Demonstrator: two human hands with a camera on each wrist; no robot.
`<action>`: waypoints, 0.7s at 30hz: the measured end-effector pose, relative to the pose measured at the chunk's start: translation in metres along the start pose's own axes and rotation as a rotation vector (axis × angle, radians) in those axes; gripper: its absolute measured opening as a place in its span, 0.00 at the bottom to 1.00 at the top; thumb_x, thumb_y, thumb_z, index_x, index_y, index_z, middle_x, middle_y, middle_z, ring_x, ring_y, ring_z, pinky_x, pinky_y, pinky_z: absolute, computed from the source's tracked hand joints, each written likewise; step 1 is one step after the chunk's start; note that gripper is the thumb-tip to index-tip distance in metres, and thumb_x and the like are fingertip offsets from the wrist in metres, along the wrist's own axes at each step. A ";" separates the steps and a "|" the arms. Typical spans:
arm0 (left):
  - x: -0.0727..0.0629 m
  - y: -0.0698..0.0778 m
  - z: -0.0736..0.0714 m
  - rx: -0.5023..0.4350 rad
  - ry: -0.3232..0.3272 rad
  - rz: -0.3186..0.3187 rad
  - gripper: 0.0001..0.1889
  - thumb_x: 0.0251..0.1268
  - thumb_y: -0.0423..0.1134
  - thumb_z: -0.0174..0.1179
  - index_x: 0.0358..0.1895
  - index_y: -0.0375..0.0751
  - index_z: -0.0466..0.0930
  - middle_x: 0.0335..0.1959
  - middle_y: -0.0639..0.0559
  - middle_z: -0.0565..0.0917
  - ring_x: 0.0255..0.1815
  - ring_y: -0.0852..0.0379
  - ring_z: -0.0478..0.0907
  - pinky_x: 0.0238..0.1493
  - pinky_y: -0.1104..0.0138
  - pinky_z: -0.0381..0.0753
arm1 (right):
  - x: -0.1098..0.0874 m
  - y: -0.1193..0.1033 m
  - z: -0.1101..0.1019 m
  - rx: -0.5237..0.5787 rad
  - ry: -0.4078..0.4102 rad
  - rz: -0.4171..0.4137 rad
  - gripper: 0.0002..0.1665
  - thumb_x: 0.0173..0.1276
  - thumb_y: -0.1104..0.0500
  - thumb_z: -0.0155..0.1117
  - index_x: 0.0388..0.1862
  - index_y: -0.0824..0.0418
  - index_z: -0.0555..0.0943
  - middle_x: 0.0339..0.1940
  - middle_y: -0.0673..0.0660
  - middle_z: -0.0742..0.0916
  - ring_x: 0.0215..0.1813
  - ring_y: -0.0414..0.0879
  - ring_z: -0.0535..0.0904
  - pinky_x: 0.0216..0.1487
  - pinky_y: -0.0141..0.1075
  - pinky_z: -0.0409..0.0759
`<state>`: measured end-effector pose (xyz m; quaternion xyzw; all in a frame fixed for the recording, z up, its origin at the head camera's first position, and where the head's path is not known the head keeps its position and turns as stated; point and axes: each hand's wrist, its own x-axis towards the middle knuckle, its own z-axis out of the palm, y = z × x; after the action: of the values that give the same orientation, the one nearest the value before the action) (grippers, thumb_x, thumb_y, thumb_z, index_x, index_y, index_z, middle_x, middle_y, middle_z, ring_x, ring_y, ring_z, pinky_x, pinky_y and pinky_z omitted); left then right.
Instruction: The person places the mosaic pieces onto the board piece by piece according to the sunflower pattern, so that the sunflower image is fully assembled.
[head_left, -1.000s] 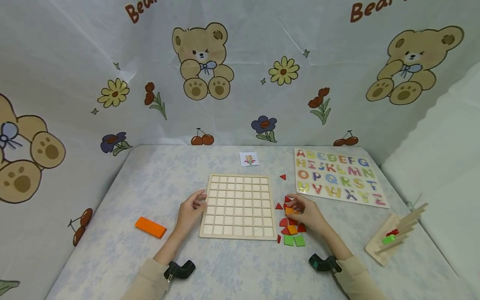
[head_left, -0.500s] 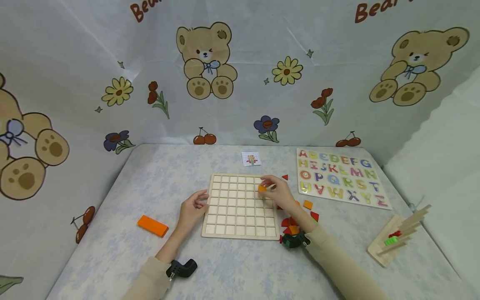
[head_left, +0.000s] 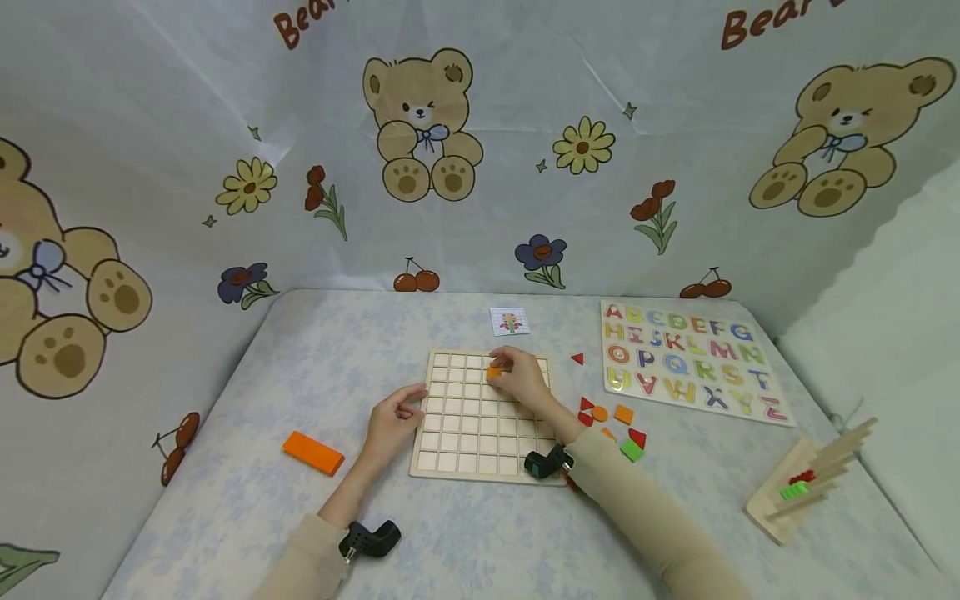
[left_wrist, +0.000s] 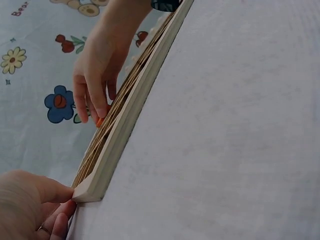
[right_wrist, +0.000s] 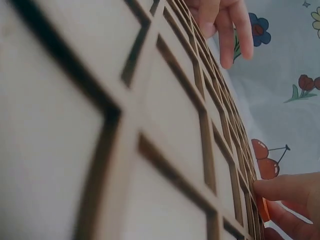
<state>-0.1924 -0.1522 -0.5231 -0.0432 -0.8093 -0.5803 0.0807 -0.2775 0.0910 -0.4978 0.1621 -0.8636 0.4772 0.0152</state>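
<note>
Pinched between thumb and fingers of the right hand (head_left: 521, 377): an orange square tile (head_left: 494, 374), at the wooden grid board (head_left: 469, 442), near its far edge and roughly midway between its far corners. Impossible to tell whether down in a cell or just above. Held at the board's left edge by thumb and fingertips of the left hand (head_left: 394, 422), with the board flat on the desk (head_left: 450, 546).

Judging by looks, light, stiff, smooth enough to slip a little, hardly fragile. Best taken by two opposite side edges, underside left free; probably awkward to regrip once flush in a cell.

Just beyond the board's right edge, loose tiles, including a green square tile (head_left: 632, 450) and an orange disc (head_left: 600, 413). Near the desk's far edge, a picture card (head_left: 510, 322); toward its far right corner, an alphabet puzzle (head_left: 693, 360); toward its left edge, an orange block (head_left: 313, 453).
</note>
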 end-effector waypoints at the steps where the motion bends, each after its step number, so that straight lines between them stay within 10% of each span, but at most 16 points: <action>1: 0.000 0.000 0.000 -0.005 0.000 -0.004 0.23 0.60 0.21 0.60 0.60 0.34 0.80 0.52 0.38 0.86 0.36 0.58 0.81 0.38 0.76 0.76 | 0.000 0.000 0.001 -0.003 -0.002 0.002 0.23 0.57 0.71 0.72 0.53 0.69 0.82 0.40 0.64 0.88 0.48 0.59 0.83 0.54 0.49 0.81; 21: 0.001 0.001 0.001 0.044 0.042 -0.022 0.24 0.54 0.20 0.62 0.57 0.34 0.82 0.52 0.39 0.86 0.30 0.67 0.77 0.34 0.77 0.75 | -0.001 -0.003 0.006 0.055 -0.026 -0.022 0.21 0.57 0.73 0.72 0.51 0.71 0.83 0.45 0.67 0.87 0.49 0.60 0.82 0.55 0.47 0.81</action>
<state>-0.1935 -0.1512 -0.5218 -0.0204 -0.8204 -0.5639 0.0923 -0.2753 0.0846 -0.4984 0.1780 -0.8486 0.4982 0.0047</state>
